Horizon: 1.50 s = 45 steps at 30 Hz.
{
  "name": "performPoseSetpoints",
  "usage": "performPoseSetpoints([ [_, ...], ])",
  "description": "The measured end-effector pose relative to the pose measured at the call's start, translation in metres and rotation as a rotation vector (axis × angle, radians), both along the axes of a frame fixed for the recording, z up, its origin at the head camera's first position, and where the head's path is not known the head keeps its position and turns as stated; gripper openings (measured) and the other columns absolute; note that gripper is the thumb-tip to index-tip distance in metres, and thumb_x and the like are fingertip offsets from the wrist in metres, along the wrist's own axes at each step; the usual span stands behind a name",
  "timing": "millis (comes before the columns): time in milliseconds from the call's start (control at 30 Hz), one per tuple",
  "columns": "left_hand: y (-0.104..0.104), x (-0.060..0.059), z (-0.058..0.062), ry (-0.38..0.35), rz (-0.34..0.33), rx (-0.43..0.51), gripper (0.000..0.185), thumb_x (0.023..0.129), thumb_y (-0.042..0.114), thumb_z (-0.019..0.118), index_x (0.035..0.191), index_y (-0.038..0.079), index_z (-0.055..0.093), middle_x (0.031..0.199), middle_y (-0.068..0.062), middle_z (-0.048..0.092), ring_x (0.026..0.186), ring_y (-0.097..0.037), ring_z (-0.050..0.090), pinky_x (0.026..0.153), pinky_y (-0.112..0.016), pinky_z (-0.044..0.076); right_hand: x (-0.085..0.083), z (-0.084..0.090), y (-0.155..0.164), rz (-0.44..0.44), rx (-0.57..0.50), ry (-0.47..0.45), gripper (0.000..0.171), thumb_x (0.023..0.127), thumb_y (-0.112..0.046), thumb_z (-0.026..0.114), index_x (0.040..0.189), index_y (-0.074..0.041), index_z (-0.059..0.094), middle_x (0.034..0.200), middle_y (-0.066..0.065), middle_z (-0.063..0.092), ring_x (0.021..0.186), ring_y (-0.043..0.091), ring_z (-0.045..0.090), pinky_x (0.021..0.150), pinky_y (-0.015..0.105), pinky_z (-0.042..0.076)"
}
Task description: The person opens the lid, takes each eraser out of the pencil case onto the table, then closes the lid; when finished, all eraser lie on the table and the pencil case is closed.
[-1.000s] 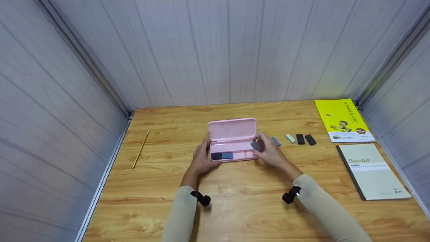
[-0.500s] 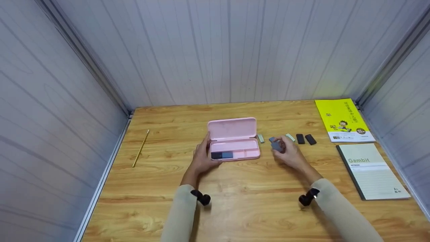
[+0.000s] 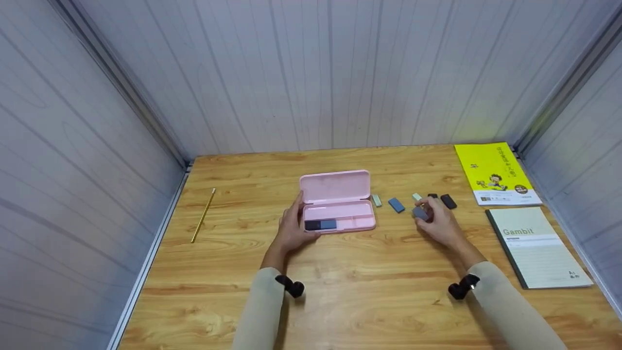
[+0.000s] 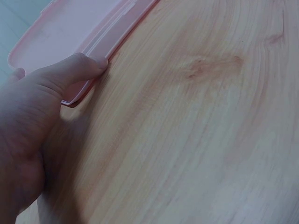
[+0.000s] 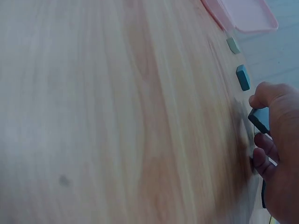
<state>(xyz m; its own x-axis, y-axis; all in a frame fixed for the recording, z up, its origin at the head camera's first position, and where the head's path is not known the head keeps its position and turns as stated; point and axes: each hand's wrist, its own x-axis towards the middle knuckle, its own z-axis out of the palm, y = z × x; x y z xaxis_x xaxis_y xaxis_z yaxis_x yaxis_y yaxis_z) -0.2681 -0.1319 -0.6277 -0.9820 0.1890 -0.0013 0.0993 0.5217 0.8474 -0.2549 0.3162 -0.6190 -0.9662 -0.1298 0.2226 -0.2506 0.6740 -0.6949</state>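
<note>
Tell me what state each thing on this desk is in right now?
Pink pencil case: open, lid up, a dark eraser lying inside.
Left hand: resting against the case's left end.
Right hand: pinching a grey eraser just above the table.
Blue eraser: lying loose on the table.
Pencil: lying flat, untouched.
Gambit notebook: closed.
Yellow book: closed.

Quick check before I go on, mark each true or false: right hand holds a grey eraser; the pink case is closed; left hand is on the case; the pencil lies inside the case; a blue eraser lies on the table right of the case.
1. Right hand holds a grey eraser: true.
2. Case is closed: false, its lid stands open.
3. Left hand is on the case: true, at its left end.
4. Pencil lies in the case: false, it lies on the table, far left.
5. Blue eraser lies right of the case: true.
</note>
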Motion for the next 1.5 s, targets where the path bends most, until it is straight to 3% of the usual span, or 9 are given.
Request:
performPoseSetpoints([
  [533, 0.0, 0.001, -0.003, 0.042, -0.002, 0.001, 0.135, 0.076, 0.025, 0.102, 0.182, 0.021, 0.018, 0.168, -0.013, 0.06, 0.15, -0.036, 0.045, 0.131, -0.063, 0.026, 0.0, 0.001, -0.001, -0.004, -0.002, -0.009, 0.042, 0.095, 0.005, 0.08, 0.135, 0.001, 0.069, 0.115, 0.023, 0.066, 0.104, 0.031, 0.065, 0.091, 0.028, 0.051],
  [700, 0.0, 0.003, 0.0, 0.017, -0.002, -0.006, 0.134, 0.078, 0.026, 0.102, 0.182, 0.021, 0.017, 0.169, -0.012, 0.058, 0.153, -0.036, 0.044, 0.133, -0.062, 0.025, 0.002, 0.007, -0.007, 0.023, -0.012, -0.003, 0.04, 0.097, 0.004, 0.079, 0.135, 0.001, 0.069, 0.118, 0.023, 0.065, 0.107, 0.037, 0.07, 0.093, 0.032, 0.056],
  [1067, -0.001, 0.0, 0.0, -0.002, -0.006, -0.014, 0.137, 0.079, 0.024, 0.102, 0.183, 0.024, 0.014, 0.167, -0.01, 0.06, 0.154, -0.035, 0.043, 0.135, -0.061, 0.023, 0.003, 0.011, -0.033, 0.114, -0.03, 0.041, 0.035, 0.095, 0.006, 0.08, 0.129, 0.003, 0.072, 0.112, 0.021, 0.068, 0.098, 0.028, 0.064, 0.087, 0.024, 0.051],
  [1267, -0.001, 0.0, -0.001, -0.008, 0.006, -0.006, 0.136, 0.08, 0.024, 0.102, 0.183, 0.026, 0.014, 0.167, -0.01, 0.059, 0.156, -0.035, 0.041, 0.136, -0.062, 0.022, 0.002, 0.013, -0.056, 0.155, -0.017, 0.045, 0.033, 0.095, 0.004, 0.082, 0.127, 0.0, 0.074, 0.116, 0.02, 0.073, 0.108, 0.034, 0.069, 0.096, 0.036, 0.057],
  [1500, 0.0, 0.0, -0.001, 0.016, 0.001, -0.011, 0.136, 0.078, 0.025, 0.103, 0.183, 0.022, 0.016, 0.167, -0.011, 0.06, 0.154, -0.036, 0.044, 0.133, -0.063, 0.025, -0.001, 0.016, -0.085, 0.248, -0.025, 0.059, 0.034, 0.095, 0.005, 0.083, 0.127, 0.002, 0.073, 0.114, 0.02, 0.073, 0.106, 0.036, 0.071, 0.095, 0.044, 0.061],
])
